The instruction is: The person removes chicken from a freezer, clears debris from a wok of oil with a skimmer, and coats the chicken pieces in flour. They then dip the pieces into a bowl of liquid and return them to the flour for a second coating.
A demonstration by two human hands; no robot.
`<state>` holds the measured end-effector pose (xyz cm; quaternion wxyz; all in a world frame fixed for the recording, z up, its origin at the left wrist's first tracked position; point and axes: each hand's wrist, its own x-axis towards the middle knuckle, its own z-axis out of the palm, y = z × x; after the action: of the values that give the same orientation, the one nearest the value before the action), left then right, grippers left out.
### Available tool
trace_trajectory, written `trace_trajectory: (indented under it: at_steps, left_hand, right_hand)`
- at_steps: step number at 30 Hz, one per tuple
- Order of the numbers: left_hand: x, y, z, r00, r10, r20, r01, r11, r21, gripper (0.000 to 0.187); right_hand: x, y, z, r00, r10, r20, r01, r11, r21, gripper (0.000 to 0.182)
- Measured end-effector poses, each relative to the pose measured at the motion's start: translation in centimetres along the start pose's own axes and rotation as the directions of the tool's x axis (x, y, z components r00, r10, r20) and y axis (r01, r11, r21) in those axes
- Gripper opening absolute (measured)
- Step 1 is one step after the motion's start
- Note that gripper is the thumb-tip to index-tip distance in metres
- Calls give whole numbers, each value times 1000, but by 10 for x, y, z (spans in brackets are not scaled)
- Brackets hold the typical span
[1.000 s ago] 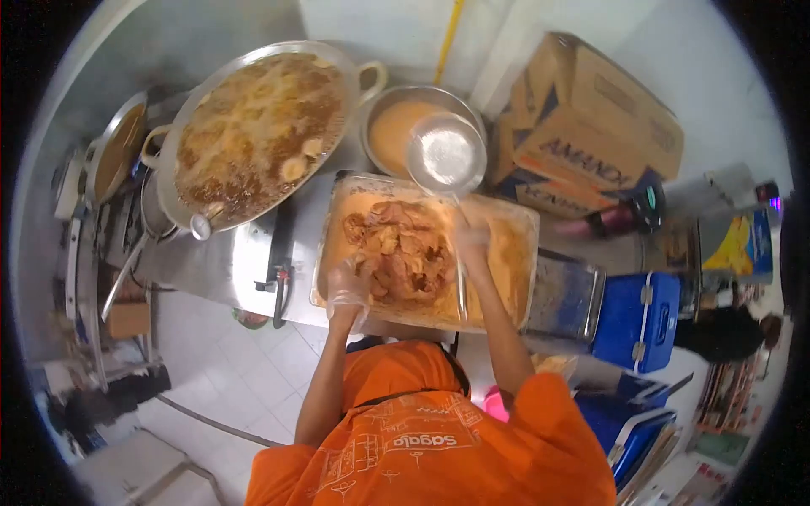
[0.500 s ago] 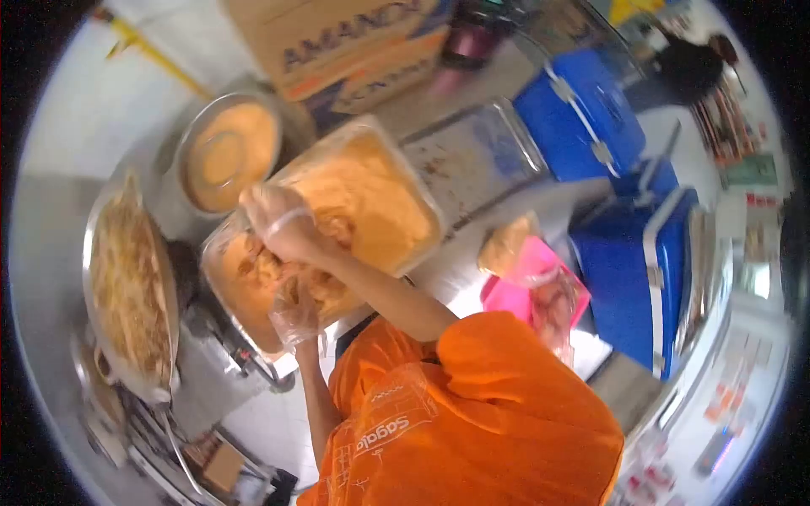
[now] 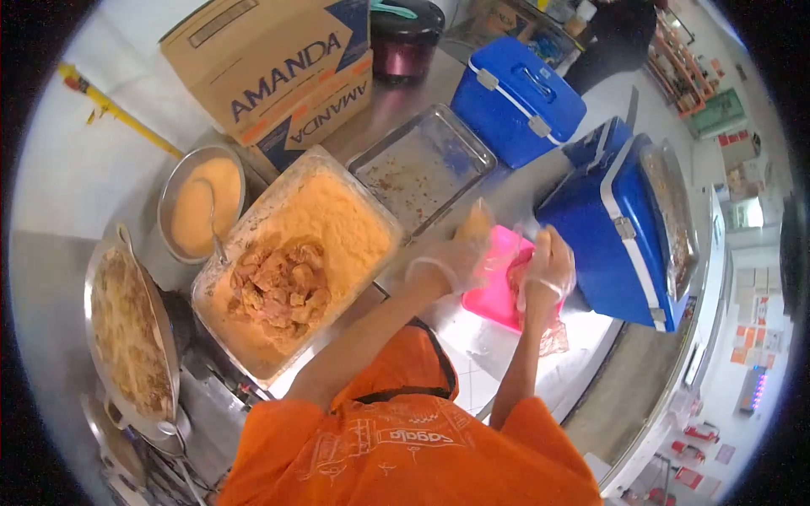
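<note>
In a clear glove, my left hand is closed at the left rim of a pink tub, on clear plastic beside a bag of pale orange stuff. Its fingertips are partly hidden. My right hand, gloved too, has its fingers curled at the tub's right side, on the plastic bag of raw meat lying in and over the tub. To the left stands a large tray of orange flour, with a heap of coated meat pieces in it that neither hand touches.
A bowl of orange batter with a ladle and a pan of frying food stand left. Behind are an Amanda carton and a metal tray with crumbs. Blue coolers stand right; a person is farther back.
Both hands have left the flour tray and moved right to the pink tub and its bags. The heap of coated meat is now uncovered. The camera view has shifted and turned.
</note>
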<state>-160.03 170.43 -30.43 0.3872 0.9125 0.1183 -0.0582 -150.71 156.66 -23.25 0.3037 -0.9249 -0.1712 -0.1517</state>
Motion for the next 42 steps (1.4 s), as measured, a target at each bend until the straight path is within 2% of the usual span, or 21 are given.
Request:
trace_trajectory:
  at_steps: [1,2,3,4,5,6,7,8,10,11,13,14,16,17,21,26,31,37,39,40,42]
  left_hand:
    - [15,-9,25,995,96,38,-101,982,158,37]
    - [21,-2,24,997,79,-4,-78,985,153,37]
    - [24,3,20,996,-2,85,-6,996,89,39]
    - [25,7,16,981,-80,174,78,997,18,42]
    - [25,4,20,985,-119,127,122,993,-12,42]
    - [25,-5,28,999,24,-30,-27,994,-107,36]
    - [25,-13,30,968,150,-204,-182,971,-153,31]
    - [24,-13,27,963,91,-252,-136,977,-164,31]
    - [23,-16,20,838,216,-501,-334,929,-159,30]
    - [14,-9,15,846,208,-491,-346,915,-209,31]
    - [-13,2,3,882,167,-440,-336,878,-340,32]
    - [-26,7,1,901,154,-405,-325,858,-398,32]
    - [-52,18,-2,930,126,-345,-296,813,-502,33]
    - [-62,21,-5,933,109,-343,-289,795,-533,33]
    - [-91,23,-30,918,-7,-397,-264,737,-622,35]
    - [-130,-2,-75,804,-240,-544,-239,707,-665,37]
    - [-177,-28,-112,599,-469,-649,-220,683,-697,39]
    - [-284,-85,-124,251,-756,-604,-152,586,-796,42]
    - [-313,-101,-121,149,-813,-563,-123,550,-826,43]
    - [-323,-108,-120,104,-832,-545,-115,534,-838,43]
    - [-335,-121,-117,40,-854,-518,-106,512,-852,44]
  right_hand:
    - [-7,21,0,992,112,66,-116,991,63,30]
    - [-19,53,11,968,207,145,-225,967,120,30]
    - [-30,90,23,993,-84,78,81,996,40,27]
    - [-44,127,39,924,-380,36,382,923,-49,24]
    - [-69,158,68,993,-117,27,109,970,219,23]
    - [-91,174,86,982,148,120,-187,873,451,23]
    - [-104,170,84,864,366,346,-504,648,571,24]
    - [-115,167,85,637,498,589,-767,331,550,24]
    - [-125,156,100,536,536,652,-842,280,461,31]
    - [-129,145,104,535,509,674,-844,295,448,31]
    - [-132,99,91,605,395,691,-769,67,635,45]
    - [-130,83,88,606,379,700,-773,70,631,45]
    - [-124,55,86,635,-242,734,-747,-435,502,67]
    - [-122,37,86,627,-340,701,-763,-452,462,67]
    - [-132,-29,93,583,-352,732,-812,-298,503,67]
    - [-154,-107,128,447,-479,755,-888,-140,437,67]
    - [-176,-167,162,329,-589,738,-925,-44,378,68]
    - [-153,-200,184,341,-622,705,-900,-1,435,68]
    - [-132,-206,191,534,-518,668,-549,388,740,60]
    - [-128,-217,179,530,-523,668,-547,391,740,60]
    - [-118,-253,128,442,-727,526,83,617,783,70]
